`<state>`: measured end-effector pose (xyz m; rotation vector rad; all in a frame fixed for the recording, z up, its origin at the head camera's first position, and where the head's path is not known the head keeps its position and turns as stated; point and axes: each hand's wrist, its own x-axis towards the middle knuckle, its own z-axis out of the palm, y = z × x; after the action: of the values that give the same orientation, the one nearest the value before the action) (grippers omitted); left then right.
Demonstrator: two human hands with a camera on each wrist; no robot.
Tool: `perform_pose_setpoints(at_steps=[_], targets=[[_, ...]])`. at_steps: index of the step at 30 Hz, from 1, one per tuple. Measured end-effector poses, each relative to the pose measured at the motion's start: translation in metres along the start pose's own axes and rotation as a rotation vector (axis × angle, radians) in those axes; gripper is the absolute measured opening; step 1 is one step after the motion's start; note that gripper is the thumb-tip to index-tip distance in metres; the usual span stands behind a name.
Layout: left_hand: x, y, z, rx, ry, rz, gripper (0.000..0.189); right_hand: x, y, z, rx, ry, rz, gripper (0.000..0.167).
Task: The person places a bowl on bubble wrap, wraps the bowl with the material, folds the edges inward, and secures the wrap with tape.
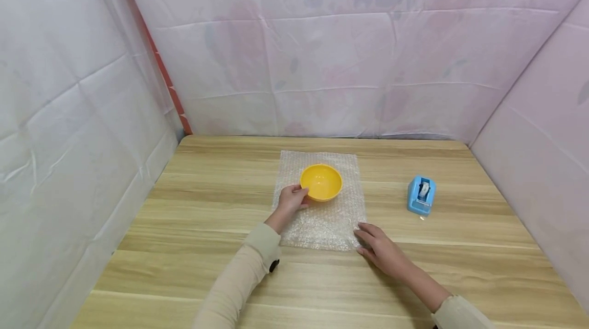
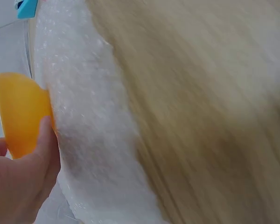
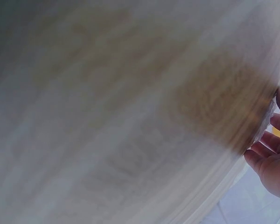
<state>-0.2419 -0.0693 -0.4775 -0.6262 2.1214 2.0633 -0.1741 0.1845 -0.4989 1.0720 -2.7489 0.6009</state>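
A yellow bowl [image 1: 321, 182] stands upright on a sheet of bubble wrap [image 1: 322, 232]. My left hand [image 1: 291, 200] holds the bowl at its near left side, thumb by the rim and fingers low along the outer wall. From the left wrist view the bowl [image 2: 22, 109] shows side-on, with the left hand [image 2: 25, 179] against it. At the wrap's near right corner, the fingers of my right hand [image 1: 382, 250] touch the edge, loosely spread. Only part of the right hand [image 3: 273, 163] shows in the right wrist view, fingertips at the wrap's border.
To the right of the wrap, a blue tape dispenser [image 1: 421, 196] with a roll in it sits on the wooden table [image 1: 221, 186]. Pale cloth [image 1: 322, 63] hangs behind the table and along both sides.
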Motion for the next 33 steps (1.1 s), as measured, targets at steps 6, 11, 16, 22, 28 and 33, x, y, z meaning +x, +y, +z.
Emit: perform_pose_setpoints(at_steps=[6, 11, 16, 22, 28, 33], targets=[[-0.004, -0.004, -0.020, 0.155, 0.039, 0.108, 0.041, 0.000, 0.000, 0.000, -0.003, -0.006, 0.006, 0.038], [-0.009, -0.009, -0.042, 0.298, 0.032, 0.270, 0.036, 0.001, 0.000, 0.001, -0.017, -0.002, 0.000, 0.038], [-0.015, -0.017, -0.059, 0.407, -0.052, 0.449, 0.034, 0.001, 0.000, 0.000, -0.063, 0.011, -0.030, 0.038], [-0.021, -0.022, -0.073, 0.547, -0.055, 0.538, 0.032, -0.002, 0.003, -0.001, -0.127, 0.056, -0.117, 0.041], [-0.020, -0.025, -0.080, 0.610, -0.031, 0.563, 0.031, -0.007, 0.012, 0.000, -0.171, 0.154, -0.283, 0.041], [-0.020, -0.023, -0.077, 0.603, -0.034, 0.576, 0.031, -0.010, 0.014, -0.003, -0.155, 0.201, -0.360, 0.026]])
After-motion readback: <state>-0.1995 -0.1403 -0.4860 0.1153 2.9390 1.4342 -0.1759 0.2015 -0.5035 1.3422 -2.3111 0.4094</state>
